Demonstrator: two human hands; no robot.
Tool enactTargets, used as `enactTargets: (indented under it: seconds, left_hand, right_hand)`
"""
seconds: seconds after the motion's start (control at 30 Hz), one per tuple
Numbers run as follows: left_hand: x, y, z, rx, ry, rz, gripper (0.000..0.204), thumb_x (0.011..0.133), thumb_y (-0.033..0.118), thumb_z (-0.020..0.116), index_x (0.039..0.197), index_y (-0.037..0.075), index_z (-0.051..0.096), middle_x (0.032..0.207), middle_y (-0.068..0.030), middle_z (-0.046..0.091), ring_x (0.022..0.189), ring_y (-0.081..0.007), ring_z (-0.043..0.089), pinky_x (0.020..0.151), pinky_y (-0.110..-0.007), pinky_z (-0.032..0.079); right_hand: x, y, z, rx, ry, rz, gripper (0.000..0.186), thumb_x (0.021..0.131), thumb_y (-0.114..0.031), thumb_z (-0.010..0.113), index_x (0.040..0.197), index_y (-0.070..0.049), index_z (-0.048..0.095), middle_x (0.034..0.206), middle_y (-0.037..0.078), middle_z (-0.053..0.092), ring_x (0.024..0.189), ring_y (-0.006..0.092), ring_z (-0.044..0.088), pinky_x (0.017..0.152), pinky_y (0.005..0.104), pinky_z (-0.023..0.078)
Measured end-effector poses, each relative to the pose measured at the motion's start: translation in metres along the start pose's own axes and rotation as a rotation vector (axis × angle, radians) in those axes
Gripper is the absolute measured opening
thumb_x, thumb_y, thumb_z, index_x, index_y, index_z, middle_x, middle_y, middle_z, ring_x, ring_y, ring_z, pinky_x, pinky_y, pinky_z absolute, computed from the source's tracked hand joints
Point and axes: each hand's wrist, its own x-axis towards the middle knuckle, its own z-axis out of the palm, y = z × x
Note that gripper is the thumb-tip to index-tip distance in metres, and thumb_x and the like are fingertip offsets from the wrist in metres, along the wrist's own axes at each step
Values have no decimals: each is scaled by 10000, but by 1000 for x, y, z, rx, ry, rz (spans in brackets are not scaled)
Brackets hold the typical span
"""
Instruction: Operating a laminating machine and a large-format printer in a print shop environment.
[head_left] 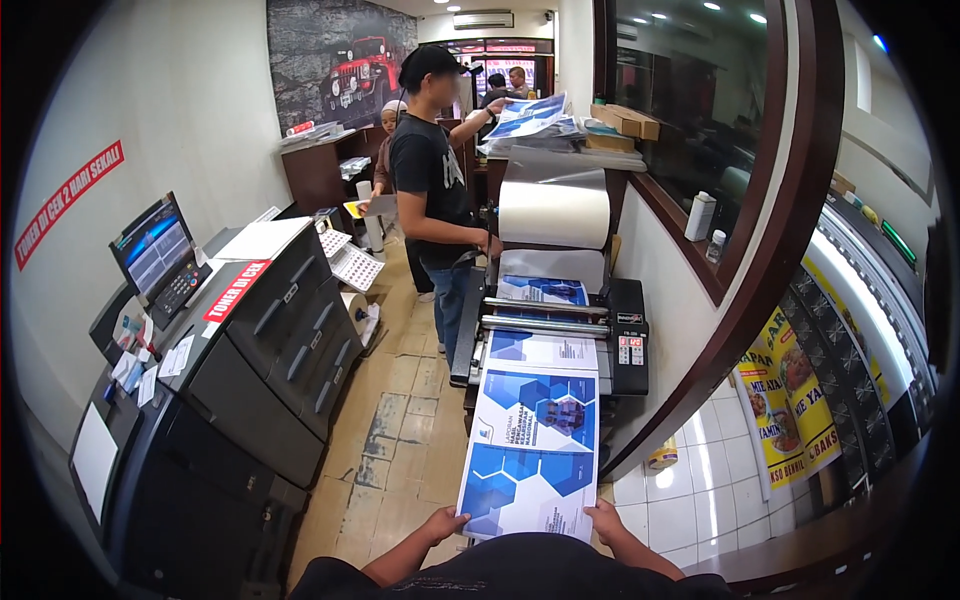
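A long blue-and-white printed sheet with hexagon shapes stretches from the laminating machine toward my body. My left hand pinches its near left edge, close to the corner. On the opposite edge, my right hand grips the sheet between thumb and fingers. The sheet's far end passes beneath the machine's metal rollers. Above them sits a wide roll of film. Another blue print lies behind the rollers, in line with the sheet.
A co-worker stands left of the machine, lifting blue printed sheets. At left stands a large grey printer with a screen. A dark-framed window wall borders the right; yellow banners hang from a wide-format printer.
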Motion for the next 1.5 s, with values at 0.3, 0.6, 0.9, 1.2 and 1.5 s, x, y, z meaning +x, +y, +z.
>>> enactTargets:
  seconds: [0.3, 0.6, 0.9, 1.2, 1.5]
  left_hand:
    - [-4, 2, -1, 19, -10, 6, 314, 890, 231, 561, 1093, -6, 585, 973, -57, 636, 896, -137, 563, 819, -301, 442]
    - [-9, 9, -2, 11, -17, -20, 261, 895, 207, 550, 1049, 0, 588, 940, -39, 628, 850, -128, 553, 800, -288, 436]
    - [-12, 6, -6, -52, -35, -42, 260, 906, 210, 537, 1058, 5, 587, 939, -39, 636, 841, -130, 557, 794, -281, 432]
    - [-8, -10, -13, -41, 23, -32, 225, 901, 198, 529, 1002, 9, 600, 887, -46, 628, 805, -157, 571, 744, -305, 459]
    - [4, -16, -18, -206, -77, -37, 224, 902, 164, 533, 1073, 25, 570, 930, -49, 632, 820, -162, 591, 781, -321, 477]
  right_hand:
    - [-5, 14, -5, -26, 18, 61, 210, 835, -36, 500, 1031, 2, 567, 938, 109, 629, 802, 200, 605, 722, 319, 476]
    - [0, 28, -12, -77, -13, 75, 164, 836, -60, 498, 975, -9, 567, 899, 87, 617, 783, 185, 604, 704, 307, 480]
    - [-11, 20, 0, 6, -37, 66, 186, 837, -71, 479, 988, 5, 557, 900, 93, 612, 796, 179, 595, 740, 304, 464]
    - [-10, 32, 0, -199, -24, 44, 249, 801, -155, 521, 949, 31, 596, 871, 102, 621, 774, 185, 574, 713, 337, 447]
    - [-24, 24, 0, -387, -1, 56, 190, 804, -167, 524, 920, -27, 581, 758, 38, 550, 641, 130, 485, 548, 283, 390]
